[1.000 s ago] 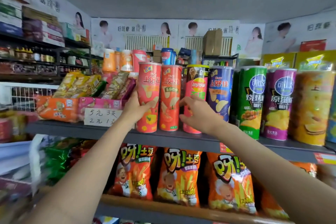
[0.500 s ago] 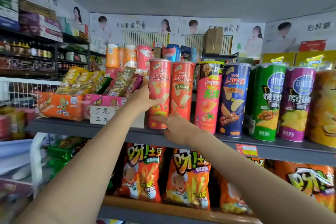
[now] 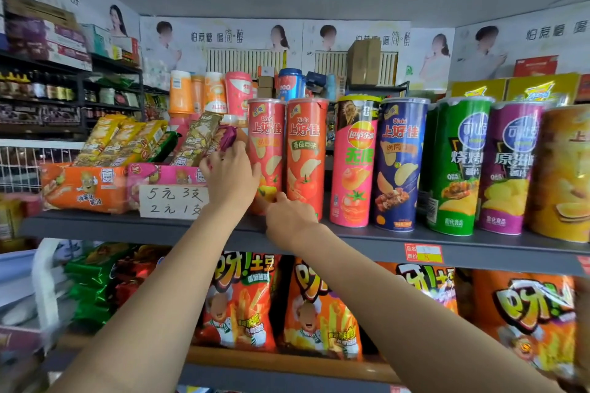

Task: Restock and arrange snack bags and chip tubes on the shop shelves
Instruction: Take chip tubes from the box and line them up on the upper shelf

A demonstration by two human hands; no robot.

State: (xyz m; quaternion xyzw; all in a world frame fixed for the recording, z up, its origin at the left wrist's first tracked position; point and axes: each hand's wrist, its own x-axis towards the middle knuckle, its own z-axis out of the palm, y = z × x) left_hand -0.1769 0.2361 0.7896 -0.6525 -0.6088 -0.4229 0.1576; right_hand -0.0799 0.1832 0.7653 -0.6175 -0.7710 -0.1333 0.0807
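Two red Oishi chip tubes stand side by side on the grey upper shelf (image 3: 367,241). My left hand (image 3: 228,177) grips the left red tube (image 3: 266,137) at mid height, thumb on its front. My right hand (image 3: 289,217) is low against the base of the tomato red tube (image 3: 306,150), thumb pointing up between the two tubes; its fingers are hidden behind the hand. To the right stand a pink Lay's tube (image 3: 356,163), a blue tube (image 3: 399,166), a green tube (image 3: 459,169) and a purple tube (image 3: 507,169).
A handwritten price card (image 3: 172,201) and display boxes of snack bars (image 3: 86,185) sit left of the tubes. Orange snack bags (image 3: 239,300) line the shelf below. Drink cups (image 3: 238,92) stand behind the tubes. An orange tube (image 3: 565,175) fills the far right.
My right hand left the pink Lay's tube and dropped to the base of the red tubes. My left hand stayed on the left red tube. The view shifted left and closer.
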